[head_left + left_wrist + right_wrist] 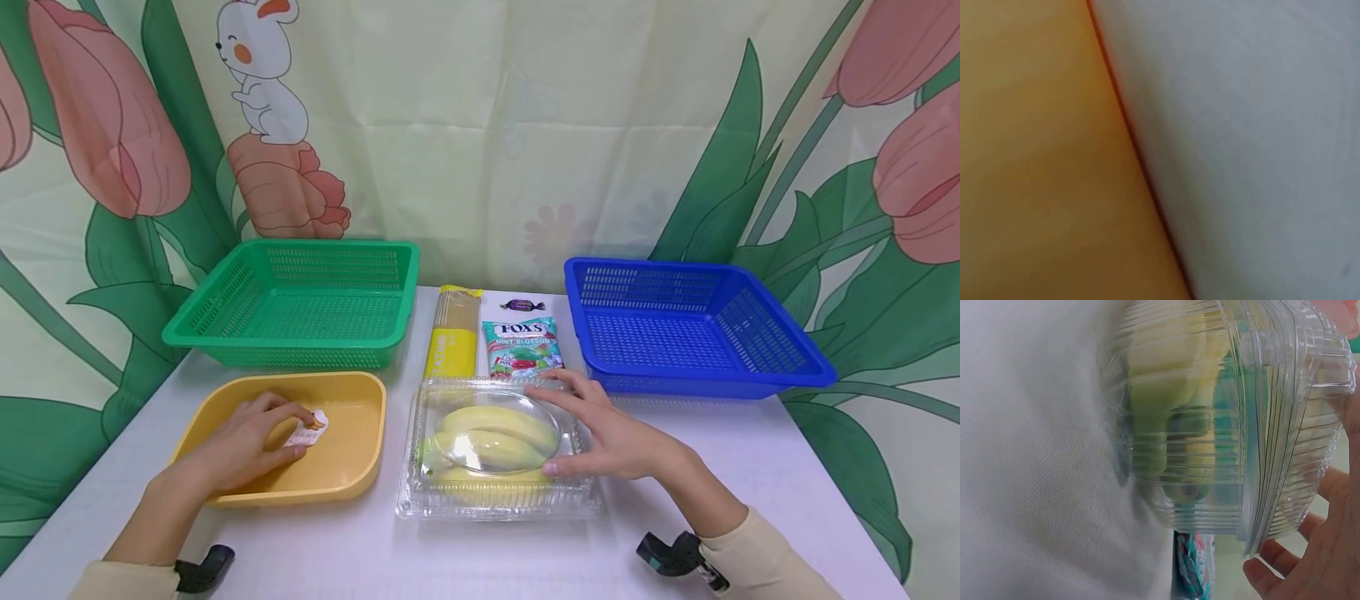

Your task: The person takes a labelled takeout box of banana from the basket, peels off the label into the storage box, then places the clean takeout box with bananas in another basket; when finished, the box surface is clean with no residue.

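Clear box (498, 500) has the right hand (615, 432) spread over it, left hand (246, 440) curled round a labelled item (309, 428).

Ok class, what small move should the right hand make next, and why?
Probably the right hand should draw its fingers and thumb together on the clear box: they span its right side near the top, the box rests on the table, and the bananas inside might shift under a loose hold.

Green basket (288, 355), blue basket (697, 384), yellow packet (453, 346) and FOX'S bag (522, 343) between them, purple-wrapped sweet (522, 306), tulip-patterned backdrop (450, 167)
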A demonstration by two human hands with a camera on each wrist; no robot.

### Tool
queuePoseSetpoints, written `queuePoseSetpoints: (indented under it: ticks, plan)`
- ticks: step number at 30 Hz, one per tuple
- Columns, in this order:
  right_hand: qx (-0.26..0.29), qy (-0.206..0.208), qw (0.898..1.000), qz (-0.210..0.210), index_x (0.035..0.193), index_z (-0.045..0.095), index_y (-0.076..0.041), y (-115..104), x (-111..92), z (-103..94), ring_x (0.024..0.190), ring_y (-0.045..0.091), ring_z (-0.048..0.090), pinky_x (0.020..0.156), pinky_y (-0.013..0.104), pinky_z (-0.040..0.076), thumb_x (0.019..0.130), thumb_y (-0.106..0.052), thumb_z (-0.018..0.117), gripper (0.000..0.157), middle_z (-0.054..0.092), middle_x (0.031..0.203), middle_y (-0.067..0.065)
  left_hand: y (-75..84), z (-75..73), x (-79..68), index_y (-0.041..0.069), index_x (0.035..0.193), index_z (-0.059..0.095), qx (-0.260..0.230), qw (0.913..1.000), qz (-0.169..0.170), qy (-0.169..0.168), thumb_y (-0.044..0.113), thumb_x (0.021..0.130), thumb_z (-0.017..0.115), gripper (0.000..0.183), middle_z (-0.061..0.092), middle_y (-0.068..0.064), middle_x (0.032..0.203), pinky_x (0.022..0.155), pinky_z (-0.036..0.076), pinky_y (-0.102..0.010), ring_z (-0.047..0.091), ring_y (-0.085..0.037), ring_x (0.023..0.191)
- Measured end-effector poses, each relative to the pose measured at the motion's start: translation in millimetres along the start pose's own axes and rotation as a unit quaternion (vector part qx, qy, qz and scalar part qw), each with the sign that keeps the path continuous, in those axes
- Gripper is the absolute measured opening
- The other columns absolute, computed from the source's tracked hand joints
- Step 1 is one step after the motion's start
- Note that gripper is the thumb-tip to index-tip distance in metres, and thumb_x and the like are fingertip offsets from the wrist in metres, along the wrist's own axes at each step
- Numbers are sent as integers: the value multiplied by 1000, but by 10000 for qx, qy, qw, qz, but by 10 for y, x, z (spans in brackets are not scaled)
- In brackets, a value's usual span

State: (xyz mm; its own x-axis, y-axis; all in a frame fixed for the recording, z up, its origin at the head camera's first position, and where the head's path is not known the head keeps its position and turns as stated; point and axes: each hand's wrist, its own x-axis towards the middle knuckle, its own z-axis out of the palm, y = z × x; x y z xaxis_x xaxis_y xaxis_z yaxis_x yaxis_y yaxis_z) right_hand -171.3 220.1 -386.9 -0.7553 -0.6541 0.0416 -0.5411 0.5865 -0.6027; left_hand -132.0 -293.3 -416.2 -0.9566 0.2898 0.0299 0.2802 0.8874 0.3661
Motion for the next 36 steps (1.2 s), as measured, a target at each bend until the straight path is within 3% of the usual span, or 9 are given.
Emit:
queuePoseSetpoints:
  ticks: [16,24,36]
  plan:
    - [-19,44,10000,-31,158,38,-40,-15,-28,-15,146,33,20,101,73,40,83,-56,80,87,17,167,-1,-11,-63,5,24,127,69,106,9998,61,-185,44,89,79,44,55,-12,133,97,43,-60,46,-40,118]
    - [19,28,10000,-51,158,39,-37,-24,-21,-10,145,34,21,99,73,41,83,-56,80,88,17,166,1,-24,-58,-3,24,127,69,153,9997,144,-114,48,88,79,47,56,-9,130,94,42,-55,48,-39,116]
    - [13,-79,9999,69,158,39,-38,-69,-12,-33,148,38,17,102,77,37,83,-57,80,87,17,167,3,-61,-49,0,21,126,69,185,9996,145,-134,52,87,78,50,56,-12,129,95,43,-57,48,-39,116]
